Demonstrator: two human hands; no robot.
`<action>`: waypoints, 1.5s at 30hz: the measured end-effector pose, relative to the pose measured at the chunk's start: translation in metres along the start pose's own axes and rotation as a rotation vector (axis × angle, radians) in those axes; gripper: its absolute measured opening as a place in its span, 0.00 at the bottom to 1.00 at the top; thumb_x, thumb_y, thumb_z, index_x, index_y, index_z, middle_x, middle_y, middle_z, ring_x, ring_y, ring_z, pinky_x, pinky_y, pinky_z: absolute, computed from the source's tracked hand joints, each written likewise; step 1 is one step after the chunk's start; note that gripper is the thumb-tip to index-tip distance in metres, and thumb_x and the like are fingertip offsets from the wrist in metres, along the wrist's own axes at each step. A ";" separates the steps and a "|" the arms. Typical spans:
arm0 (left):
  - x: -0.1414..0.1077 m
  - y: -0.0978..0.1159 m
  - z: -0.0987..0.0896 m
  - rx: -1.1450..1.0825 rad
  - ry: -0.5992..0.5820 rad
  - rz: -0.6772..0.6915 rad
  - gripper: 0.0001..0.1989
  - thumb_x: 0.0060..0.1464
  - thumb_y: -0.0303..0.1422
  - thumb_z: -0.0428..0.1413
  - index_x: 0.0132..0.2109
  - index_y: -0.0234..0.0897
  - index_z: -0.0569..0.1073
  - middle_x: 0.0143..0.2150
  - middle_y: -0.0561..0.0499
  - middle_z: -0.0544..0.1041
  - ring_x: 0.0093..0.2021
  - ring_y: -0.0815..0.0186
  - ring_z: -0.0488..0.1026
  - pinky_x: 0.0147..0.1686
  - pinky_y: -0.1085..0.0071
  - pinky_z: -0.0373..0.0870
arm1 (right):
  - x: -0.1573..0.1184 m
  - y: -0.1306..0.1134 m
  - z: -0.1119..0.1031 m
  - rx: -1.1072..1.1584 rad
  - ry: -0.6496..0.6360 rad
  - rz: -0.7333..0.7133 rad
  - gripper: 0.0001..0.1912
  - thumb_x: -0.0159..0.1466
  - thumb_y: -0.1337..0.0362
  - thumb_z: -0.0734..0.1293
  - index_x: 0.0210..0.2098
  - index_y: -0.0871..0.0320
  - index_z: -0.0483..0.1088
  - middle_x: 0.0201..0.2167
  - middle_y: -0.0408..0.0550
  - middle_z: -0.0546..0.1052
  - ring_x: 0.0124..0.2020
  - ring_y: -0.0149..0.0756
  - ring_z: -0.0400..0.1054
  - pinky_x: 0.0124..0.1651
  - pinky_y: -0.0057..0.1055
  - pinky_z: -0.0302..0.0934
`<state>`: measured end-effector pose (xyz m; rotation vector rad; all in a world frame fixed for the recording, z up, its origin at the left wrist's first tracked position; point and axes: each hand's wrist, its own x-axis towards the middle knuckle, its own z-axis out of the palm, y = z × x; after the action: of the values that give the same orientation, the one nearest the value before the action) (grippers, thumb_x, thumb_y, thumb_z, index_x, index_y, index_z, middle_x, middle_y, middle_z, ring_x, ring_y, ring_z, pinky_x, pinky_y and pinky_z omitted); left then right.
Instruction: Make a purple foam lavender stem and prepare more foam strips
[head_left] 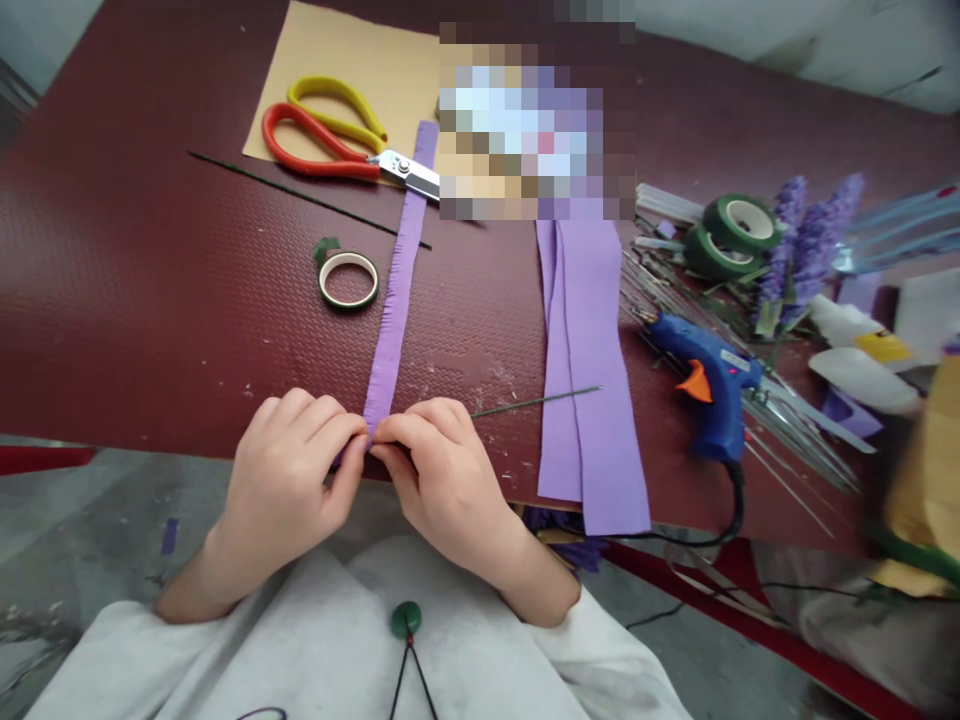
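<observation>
A long purple paper strip (394, 310), cut into a fringe along one edge, runs from the scissors down to my fingers at the table's front edge. My left hand (296, 470) pinches its near end, where a bit of purple shows under the fingers. Close beside it, my right hand (450, 480) is closed in a pinch at the same end. A thin green wire stem (536, 402) sticks out to the right from behind my right hand. The fingertips hide how strip and stem meet. The scissors (405, 168), with red and yellow handles, lie across the strip's far end.
A green tape roll (349, 280) and another dark wire (300, 195) lie left of the strip. Wide purple strips (600, 400) overhang the front edge. Rightward are a blue glue gun (709, 380), loose wires, tape rolls (742, 225) and purple flowers (810, 240). One patch is pixelated.
</observation>
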<state>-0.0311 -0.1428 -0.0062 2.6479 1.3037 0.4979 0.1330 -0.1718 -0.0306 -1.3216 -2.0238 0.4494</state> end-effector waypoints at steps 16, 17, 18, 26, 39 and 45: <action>-0.007 -0.006 0.002 -0.011 0.047 0.041 0.06 0.56 0.27 0.52 0.38 0.36 0.74 0.34 0.48 0.74 0.34 0.61 0.66 0.32 0.63 0.63 | 0.009 -0.007 -0.006 0.031 -0.022 0.081 0.05 0.65 0.70 0.60 0.37 0.58 0.66 0.32 0.45 0.73 0.35 0.32 0.62 0.42 0.31 0.59; -0.006 -0.006 0.002 -0.015 0.048 0.033 0.06 0.56 0.27 0.51 0.37 0.36 0.74 0.33 0.48 0.74 0.34 0.62 0.66 0.32 0.64 0.63 | 0.008 -0.006 -0.006 0.029 -0.024 0.066 0.05 0.65 0.70 0.60 0.39 0.58 0.67 0.33 0.45 0.73 0.36 0.32 0.62 0.44 0.32 0.59; -0.005 -0.006 0.002 -0.018 0.051 0.030 0.07 0.57 0.27 0.51 0.36 0.36 0.73 0.33 0.48 0.73 0.34 0.62 0.66 0.32 0.64 0.63 | 0.008 -0.006 -0.006 0.027 -0.028 0.047 0.06 0.66 0.70 0.59 0.40 0.57 0.67 0.34 0.45 0.74 0.38 0.32 0.63 0.45 0.32 0.59; 0.001 -0.005 0.000 -0.009 0.033 0.046 0.07 0.57 0.26 0.49 0.32 0.35 0.71 0.32 0.47 0.72 0.33 0.61 0.65 0.32 0.64 0.63 | 0.003 -0.002 -0.004 -0.051 0.031 -0.077 0.08 0.66 0.70 0.60 0.42 0.56 0.67 0.35 0.46 0.74 0.39 0.33 0.62 0.46 0.33 0.59; -0.005 -0.009 0.008 -0.039 0.091 0.088 0.05 0.53 0.29 0.55 0.38 0.33 0.73 0.36 0.45 0.75 0.35 0.59 0.67 0.33 0.62 0.64 | 0.010 -0.005 -0.003 0.052 -0.005 0.124 0.13 0.63 0.74 0.61 0.45 0.57 0.58 0.35 0.46 0.73 0.36 0.34 0.65 0.40 0.33 0.61; -0.006 -0.013 0.011 -0.021 0.148 0.128 0.04 0.52 0.26 0.57 0.38 0.33 0.73 0.35 0.47 0.76 0.33 0.61 0.67 0.33 0.63 0.65 | 0.009 -0.002 -0.006 0.111 -0.028 0.140 0.18 0.62 0.74 0.62 0.50 0.55 0.56 0.37 0.42 0.74 0.37 0.33 0.64 0.44 0.33 0.61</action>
<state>-0.0403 -0.1391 -0.0216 2.7349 1.1633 0.7341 0.1333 -0.1648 -0.0213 -1.4006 -1.9070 0.6386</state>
